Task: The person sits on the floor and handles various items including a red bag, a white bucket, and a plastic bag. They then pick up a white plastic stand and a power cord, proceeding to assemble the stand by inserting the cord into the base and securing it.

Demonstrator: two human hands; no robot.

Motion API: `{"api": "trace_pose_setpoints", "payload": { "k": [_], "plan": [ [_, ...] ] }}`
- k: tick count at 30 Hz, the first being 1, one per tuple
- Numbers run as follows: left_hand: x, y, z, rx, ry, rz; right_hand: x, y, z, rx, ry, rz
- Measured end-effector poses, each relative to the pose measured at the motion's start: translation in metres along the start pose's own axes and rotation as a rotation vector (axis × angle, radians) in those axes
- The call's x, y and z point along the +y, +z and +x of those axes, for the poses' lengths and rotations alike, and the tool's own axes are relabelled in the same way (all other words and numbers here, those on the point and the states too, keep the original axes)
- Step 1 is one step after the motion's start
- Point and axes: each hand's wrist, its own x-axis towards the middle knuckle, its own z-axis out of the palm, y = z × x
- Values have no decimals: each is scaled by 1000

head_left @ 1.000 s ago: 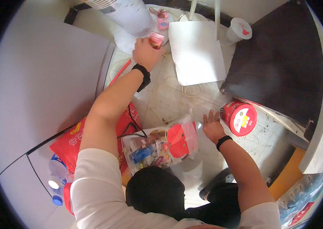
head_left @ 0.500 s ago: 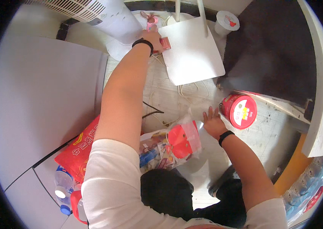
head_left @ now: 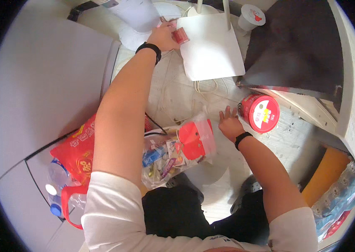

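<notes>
My left hand point(head_left: 163, 38), a black band at its wrist, reaches to the far floor with its fingers closed at a small red box point(head_left: 181, 36). The box overlaps the edge of a flat white panel with two upright rods point(head_left: 213, 48). Just past my fingertips lies a small pink item point(head_left: 170, 22), partly hidden. My right hand point(head_left: 230, 125), also banded in black, is open with fingers spread low over the floor. It is beside a red round tub with a white and red lid point(head_left: 264, 113); whether they touch I cannot tell.
A clear plastic bag of mixed small packets point(head_left: 177, 153) lies before my legs. To the left are a red printed bag point(head_left: 76, 145) and plastic bottles point(head_left: 58, 174). A white fan base point(head_left: 137, 17), a white cup point(head_left: 251, 17), loose cables point(head_left: 204, 87) and a dark cabinet point(head_left: 295, 50) surround the floor.
The view has shifted, so most things sit higher in the picture. My left hand has shifted slightly left, and more of the red box shows beside it. My right hand stays near the tub.
</notes>
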Motion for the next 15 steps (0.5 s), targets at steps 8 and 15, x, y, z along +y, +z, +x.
{"api": "trace_pose_setpoints", "payload": {
  "k": [8, 15],
  "plan": [
    [34, -109, -53, -140, -193, -766, 2, -10, 3, 1, -154, -294],
    [95, -214, -139, 122, -370, -1153, -1, -21, -8, 19, -191, -256]
  ]
}}
